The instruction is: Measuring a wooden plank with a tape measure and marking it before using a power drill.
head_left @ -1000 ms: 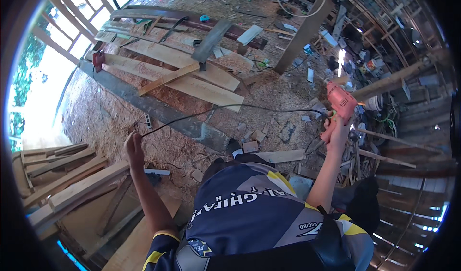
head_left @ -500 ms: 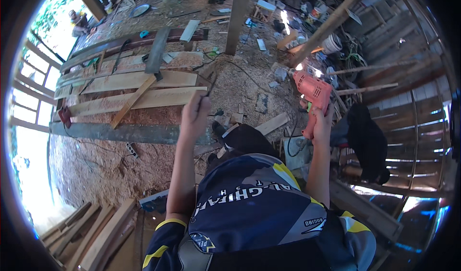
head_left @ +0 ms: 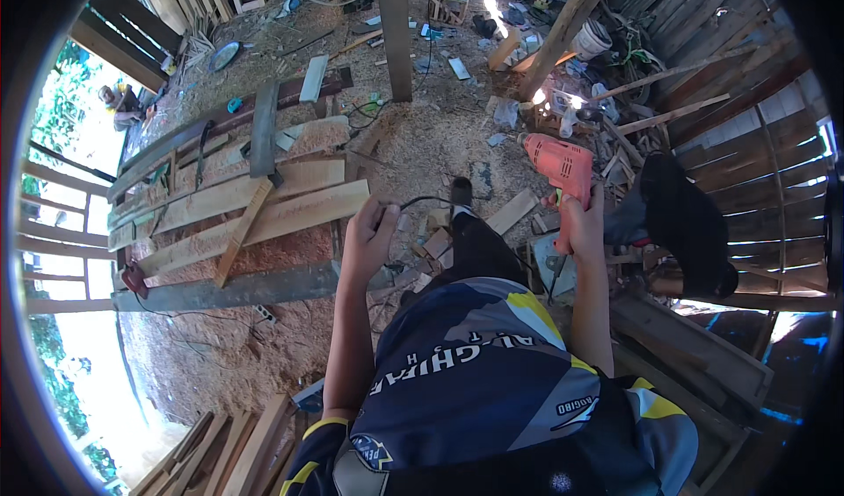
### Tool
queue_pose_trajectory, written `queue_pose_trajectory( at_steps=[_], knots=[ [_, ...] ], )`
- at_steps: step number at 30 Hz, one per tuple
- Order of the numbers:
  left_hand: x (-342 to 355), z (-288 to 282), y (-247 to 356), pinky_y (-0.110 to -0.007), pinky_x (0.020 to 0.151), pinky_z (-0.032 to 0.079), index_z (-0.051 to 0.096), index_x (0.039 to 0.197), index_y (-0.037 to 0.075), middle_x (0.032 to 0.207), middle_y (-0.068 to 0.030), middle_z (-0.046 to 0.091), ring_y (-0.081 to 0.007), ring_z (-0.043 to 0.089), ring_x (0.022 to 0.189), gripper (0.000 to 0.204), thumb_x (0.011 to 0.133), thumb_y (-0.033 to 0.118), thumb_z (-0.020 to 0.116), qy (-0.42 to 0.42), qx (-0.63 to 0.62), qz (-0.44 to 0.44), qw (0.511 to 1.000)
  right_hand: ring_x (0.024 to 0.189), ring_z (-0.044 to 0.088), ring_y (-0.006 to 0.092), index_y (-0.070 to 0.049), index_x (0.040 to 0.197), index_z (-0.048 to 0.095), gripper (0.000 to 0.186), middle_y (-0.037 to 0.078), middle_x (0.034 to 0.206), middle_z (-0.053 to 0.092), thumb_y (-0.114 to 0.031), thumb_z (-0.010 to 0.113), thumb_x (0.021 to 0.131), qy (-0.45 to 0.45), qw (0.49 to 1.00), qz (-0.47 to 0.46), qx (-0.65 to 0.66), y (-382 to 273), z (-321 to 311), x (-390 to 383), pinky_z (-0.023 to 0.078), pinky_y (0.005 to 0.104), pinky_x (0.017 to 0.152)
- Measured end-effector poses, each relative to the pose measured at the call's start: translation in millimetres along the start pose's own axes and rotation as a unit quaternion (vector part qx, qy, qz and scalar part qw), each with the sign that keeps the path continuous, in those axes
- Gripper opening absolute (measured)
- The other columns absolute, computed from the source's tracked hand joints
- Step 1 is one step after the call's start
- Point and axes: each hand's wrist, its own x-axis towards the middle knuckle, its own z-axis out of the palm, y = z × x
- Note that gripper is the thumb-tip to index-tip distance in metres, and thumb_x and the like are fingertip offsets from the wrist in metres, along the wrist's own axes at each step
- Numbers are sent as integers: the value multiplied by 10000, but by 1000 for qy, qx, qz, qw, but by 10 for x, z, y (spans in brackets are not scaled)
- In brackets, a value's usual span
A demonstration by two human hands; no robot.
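My right hand is wrapped round the handle of a salmon-red power drill. The drill's nose points up and to the left, away from me. A dark cord hangs below the grip. My left hand is closed on a black cable, which comes out by the thumb and curves right toward my foot. Whether this cable runs to the drill, I cannot tell. Just left of that hand are the ends of long pale boards laid side by side, with a short wooden strip across them.
A wooden post stands ahead, and a slanted one to its right. Sawdust and scraps cover the ground. A dark red power tool sits at the boards' left end. Black cloth hangs at right. A person sits far left.
My view has shifted and one foot now shows ahead. The drill stays in my right hand, a little lower. My left hand has moved slightly right and down, and the cable shows more plainly.
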Motion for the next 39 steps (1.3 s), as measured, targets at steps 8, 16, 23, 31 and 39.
queue_pose_trajectory(
  at_steps=[8, 16, 23, 31, 39],
  knots=[
    [1255, 286, -334, -258, 629, 429, 658, 1074, 37, 756, 27, 577, -57, 519, 692, 161, 1112, 193, 667, 31, 73, -78, 994, 835, 699, 202, -18, 1250, 430, 342, 146, 1055, 677, -8, 606, 958, 30, 998, 41, -27, 502, -88, 1645, 593, 367, 768],
    [3386, 1414, -752, -258, 623, 438, 660, 1084, 47, 786, 26, 597, -45, 532, 696, 154, 1118, 197, 662, 56, 135, -99, 984, 625, 663, 186, -38, 1226, 454, 378, 150, 913, 694, -118, 707, 958, 38, 975, 52, -212, 899, -590, 3797, 530, 352, 548],
    [4888, 2292, -811, -255, 619, 419, 663, 1103, 47, 767, 34, 583, -44, 512, 686, 139, 1107, 185, 676, 16, 85, -102, 991, 611, 674, 256, -40, 1223, 455, 374, 200, 957, 700, -161, 699, 966, -29, 954, 214, -210, 641, -859, 5250, 535, 421, 534],
    [6538, 3059, -1183, -284, 591, 396, 697, 1045, 11, 706, 11, 567, -43, 481, 659, 163, 1052, 173, 710, -21, 149, -84, 985, 630, 696, 259, -39, 1410, 467, 587, 174, 936, 725, -211, 748, 924, -94, 911, 147, -374, 1657, -1415, 6318, 548, 433, 611],
    [8185, 3504, -2140, -260, 558, 361, 716, 1039, -3, 722, 54, 558, -30, 464, 636, 130, 1035, 118, 667, 18, 35, -213, 976, 430, 563, 150, -8, 1157, 681, 294, 69, 648, 659, -200, 739, 942, -19, 891, 445, -87, 1325, -843, 7982, 431, 340, 407]
  ],
)
